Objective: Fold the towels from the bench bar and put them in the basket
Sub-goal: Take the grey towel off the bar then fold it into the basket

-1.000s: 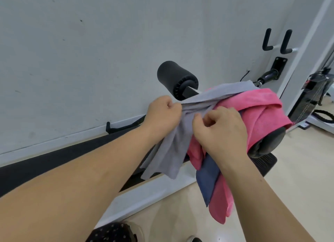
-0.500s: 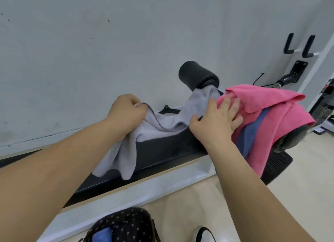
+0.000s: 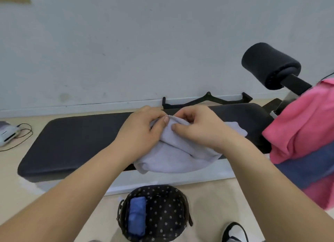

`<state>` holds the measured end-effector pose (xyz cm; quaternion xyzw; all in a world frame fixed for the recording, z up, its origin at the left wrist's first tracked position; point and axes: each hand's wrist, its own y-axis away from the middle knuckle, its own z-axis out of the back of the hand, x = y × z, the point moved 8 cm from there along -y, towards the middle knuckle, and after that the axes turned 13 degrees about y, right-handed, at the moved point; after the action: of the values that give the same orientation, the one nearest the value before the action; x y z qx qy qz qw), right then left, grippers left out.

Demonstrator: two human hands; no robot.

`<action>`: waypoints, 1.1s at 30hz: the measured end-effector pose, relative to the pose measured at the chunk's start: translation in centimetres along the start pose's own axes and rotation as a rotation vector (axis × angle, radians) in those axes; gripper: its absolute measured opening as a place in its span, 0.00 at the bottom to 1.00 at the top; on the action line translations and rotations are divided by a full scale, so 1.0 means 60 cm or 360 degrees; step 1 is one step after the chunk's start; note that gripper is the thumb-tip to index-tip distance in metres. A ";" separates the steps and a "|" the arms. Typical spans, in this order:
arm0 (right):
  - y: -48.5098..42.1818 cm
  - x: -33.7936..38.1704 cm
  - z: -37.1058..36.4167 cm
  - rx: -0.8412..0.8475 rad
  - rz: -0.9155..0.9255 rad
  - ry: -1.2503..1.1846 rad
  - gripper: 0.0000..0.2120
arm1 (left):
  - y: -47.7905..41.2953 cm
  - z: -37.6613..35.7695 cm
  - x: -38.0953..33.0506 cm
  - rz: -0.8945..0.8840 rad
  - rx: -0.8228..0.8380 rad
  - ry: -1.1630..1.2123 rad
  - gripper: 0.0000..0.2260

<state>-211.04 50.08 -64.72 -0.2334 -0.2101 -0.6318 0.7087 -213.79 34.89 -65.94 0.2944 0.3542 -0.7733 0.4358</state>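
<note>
A pale wall [image 3: 126,43] fills the upper half of the view, with the floor below it. The black bench pad [image 3: 75,142] runs from 9 o'clock to 3 o'clock along its foot.

1. At 3 o'clock, a pink towel [image 3: 303,126] hangs over a dark blue towel [image 3: 307,167]. Both are draped at the bar just below the black roller [image 3: 269,64]. Neither is folded yet.
2. At centre, the grey towel [image 3: 173,158] lies bunched on the bench pad. Its lower edge spills over the near side.
3. At 6 o'clock, the basket [image 3: 166,214] stands on the floor. One folded blue towel [image 3: 136,216] lies inside, against its left wall.
4. My left hand [image 3: 142,131] and right hand [image 3: 200,128] sit close together at the towel's upper edge. Each pinches that edge between thumb and curled fingers.

Step in hand: I judge this to be the start of folding the grey towel. Next, I should draw the hands apart along the edge to find both corners. The cloth can then be spread flat on the pad before the first fold.

Difference from half a second ago: the grey towel trailed from the bar, and only my left hand pulled it. My right hand lay flat against the pink towel. The grey towel is now clear of the bar, and both hands hold it.
</note>
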 end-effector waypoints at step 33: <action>0.071 -0.213 -0.046 0.0644 -0.0576 0.0596 0.20 | 0.065 -0.001 0.034 0.0064 0.0247 -0.0284 0.14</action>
<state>-208.27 59.03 -74.77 0.0736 -0.2354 -0.7250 0.6431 -211.25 32.56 -68.71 0.2641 0.2471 -0.8125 0.4572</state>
